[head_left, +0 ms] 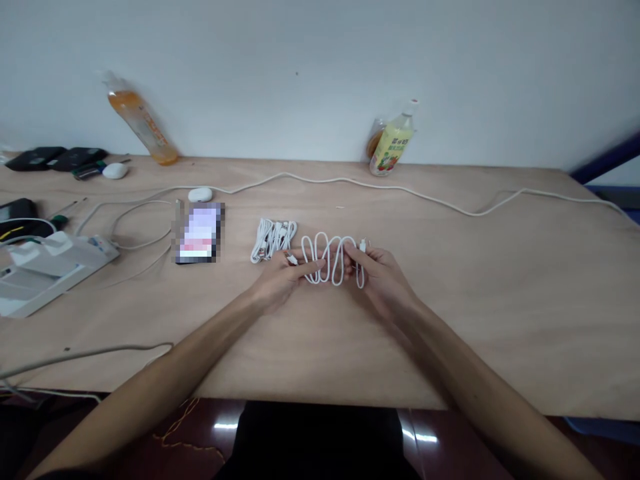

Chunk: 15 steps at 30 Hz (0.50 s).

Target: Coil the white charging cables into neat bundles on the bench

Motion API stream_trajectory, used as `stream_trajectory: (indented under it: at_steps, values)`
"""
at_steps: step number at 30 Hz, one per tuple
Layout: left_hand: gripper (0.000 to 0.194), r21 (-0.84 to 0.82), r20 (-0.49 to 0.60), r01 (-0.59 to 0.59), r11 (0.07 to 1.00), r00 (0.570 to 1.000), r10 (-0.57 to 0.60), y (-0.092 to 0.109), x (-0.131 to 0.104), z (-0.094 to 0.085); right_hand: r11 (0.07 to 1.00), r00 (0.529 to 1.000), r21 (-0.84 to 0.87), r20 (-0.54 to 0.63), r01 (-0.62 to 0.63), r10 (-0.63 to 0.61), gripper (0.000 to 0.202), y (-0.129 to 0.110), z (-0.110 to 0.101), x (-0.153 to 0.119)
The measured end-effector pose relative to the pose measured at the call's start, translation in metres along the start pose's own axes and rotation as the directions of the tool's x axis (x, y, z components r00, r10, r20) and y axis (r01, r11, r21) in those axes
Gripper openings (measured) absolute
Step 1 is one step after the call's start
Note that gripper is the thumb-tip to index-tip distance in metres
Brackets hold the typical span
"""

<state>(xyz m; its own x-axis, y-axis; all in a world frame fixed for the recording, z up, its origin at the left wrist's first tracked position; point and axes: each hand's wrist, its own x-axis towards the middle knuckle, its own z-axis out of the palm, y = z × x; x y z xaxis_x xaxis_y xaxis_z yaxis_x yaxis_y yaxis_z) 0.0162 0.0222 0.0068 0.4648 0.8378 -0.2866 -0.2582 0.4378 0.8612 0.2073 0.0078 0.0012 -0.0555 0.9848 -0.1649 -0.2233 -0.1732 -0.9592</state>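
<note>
A white USB cable (324, 257) is stretched between my two hands in a row of loose loops. My left hand (280, 280) pinches its left end, where a plug sticks out near the thumb. At the other end my right hand (383, 277) is closed on the loops, thumb on top, with the second plug poking up beside the index finger. Just behind my left hand lies a bundle of folded white cables (273, 239) on the wooden table (475, 287). My fingers partly cover the underside of the held cable.
A phone (200, 232) and a white earbud case (201, 195) lie to the left. Farther left is a white power strip (55, 273) with plugs and cords. A long white cord (345, 180) crosses the back. An orange drink bottle (143, 127) and a yellow-labelled bottle (393, 143) lean on the wall.
</note>
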Motion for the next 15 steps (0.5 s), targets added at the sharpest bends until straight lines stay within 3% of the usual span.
stream_trajectory:
  at_steps: [3, 8, 15]
  values:
    - [0.025, -0.022, 0.028, 0.025, 0.999, 0.999, -0.025, 0.0033, -0.0019, 0.0013, 0.991, 0.998, 0.119, 0.011, -0.067, 0.066, 0.04, -0.0003, 0.0011, 0.0006]
    - [0.017, -0.053, -0.017, 0.024, 0.998, 1.0, -0.025, 0.0029, -0.0011, -0.0009, 0.968, 0.988, 0.202, 0.074, -0.15, 0.137, 0.016, -0.0041, -0.0043, 0.0041]
    - [0.017, -0.112, -0.032, 0.052, 0.992, 0.998, -0.056, 0.0024, -0.0014, -0.0009, 0.958, 0.979, 0.209, -0.017, -0.195, 0.203, 0.029, -0.0066, -0.0036, 0.0047]
